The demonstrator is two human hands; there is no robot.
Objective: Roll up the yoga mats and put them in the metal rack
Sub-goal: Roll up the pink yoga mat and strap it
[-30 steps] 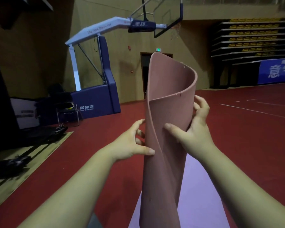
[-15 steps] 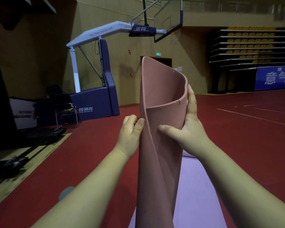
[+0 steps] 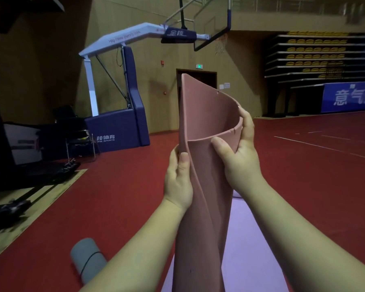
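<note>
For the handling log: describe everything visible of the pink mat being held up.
The pink mat is matte and foam-like, loosely coiled into an upright open tube with an uneven, nicked top edge. The left hand pinches its outer flap; the right hand grips its right side, thumb in front. Its bottom runs out of frame.

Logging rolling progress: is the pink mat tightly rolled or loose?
Loose, held upright. The pink mat gapes at the top as an open tube, its outer edge spiralling down; the left hand and right hand grip it.

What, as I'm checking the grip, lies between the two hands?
The loosely rolled pink yoga mat, held upright between left hand and right hand, in the head view.
</note>
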